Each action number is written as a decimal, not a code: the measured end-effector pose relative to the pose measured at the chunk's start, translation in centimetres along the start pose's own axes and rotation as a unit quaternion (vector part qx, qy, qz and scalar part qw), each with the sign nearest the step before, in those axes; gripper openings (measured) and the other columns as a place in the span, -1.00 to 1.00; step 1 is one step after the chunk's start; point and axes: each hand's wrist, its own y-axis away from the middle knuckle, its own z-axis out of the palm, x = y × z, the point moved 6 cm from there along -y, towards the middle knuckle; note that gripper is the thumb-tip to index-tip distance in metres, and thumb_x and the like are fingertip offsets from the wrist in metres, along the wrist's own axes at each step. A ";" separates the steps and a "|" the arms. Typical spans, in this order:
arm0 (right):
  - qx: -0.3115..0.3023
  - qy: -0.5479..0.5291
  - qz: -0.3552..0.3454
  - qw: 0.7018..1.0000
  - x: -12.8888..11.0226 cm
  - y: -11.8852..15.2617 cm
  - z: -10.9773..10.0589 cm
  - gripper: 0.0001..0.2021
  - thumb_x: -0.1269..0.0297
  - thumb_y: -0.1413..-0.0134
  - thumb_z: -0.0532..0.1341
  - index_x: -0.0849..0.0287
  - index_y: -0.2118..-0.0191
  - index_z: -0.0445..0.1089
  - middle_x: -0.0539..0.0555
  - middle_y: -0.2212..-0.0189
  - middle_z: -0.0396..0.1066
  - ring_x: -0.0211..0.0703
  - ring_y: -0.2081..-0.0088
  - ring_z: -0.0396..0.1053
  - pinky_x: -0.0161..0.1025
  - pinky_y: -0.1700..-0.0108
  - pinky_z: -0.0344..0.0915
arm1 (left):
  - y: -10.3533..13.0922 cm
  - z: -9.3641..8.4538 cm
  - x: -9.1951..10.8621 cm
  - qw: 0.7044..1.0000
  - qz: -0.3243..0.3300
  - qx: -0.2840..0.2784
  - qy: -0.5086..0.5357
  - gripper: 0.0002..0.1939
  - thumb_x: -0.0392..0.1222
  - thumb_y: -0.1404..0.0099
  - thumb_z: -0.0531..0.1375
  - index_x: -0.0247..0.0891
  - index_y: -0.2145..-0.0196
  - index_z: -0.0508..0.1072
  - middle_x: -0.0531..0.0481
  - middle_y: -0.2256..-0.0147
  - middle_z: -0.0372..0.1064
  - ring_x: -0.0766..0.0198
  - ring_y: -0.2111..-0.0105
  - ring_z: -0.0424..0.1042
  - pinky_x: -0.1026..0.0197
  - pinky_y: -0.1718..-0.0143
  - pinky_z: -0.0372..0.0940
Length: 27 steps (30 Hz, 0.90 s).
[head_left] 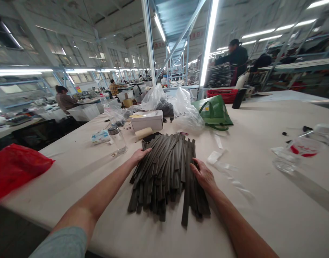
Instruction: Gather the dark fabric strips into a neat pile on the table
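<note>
A pile of several long dark grey strips lies fanned out on the pale table in front of me. My left hand rests against the pile's upper left edge, fingers laid on the strips. My right hand presses against the pile's right side, fingers touching the strips there. Neither hand lifts anything off the table.
Behind the pile stand a white box, a clear jar, clear plastic bags and a green bag. A red bag lies at the left edge; a plastic bottle lies right. Other people work at tables beyond.
</note>
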 end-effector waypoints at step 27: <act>0.029 -0.141 0.103 0.984 3.7 -0.8 -4.5 -0.02 -0.40 0.07 0.13 0.28 -0.30 0.20 0.29 -0.25 0.24 0.22 -0.28 0.18 0.16 -0.36 0.02 | 5.9 17.7 7.2 0.964 0.068 -0.112 0.230 -0.18 0.03 0.06 0.51 -0.37 -0.08 0.35 -0.34 0.02 0.46 -0.09 0.01 0.48 -0.04 -0.09 0.39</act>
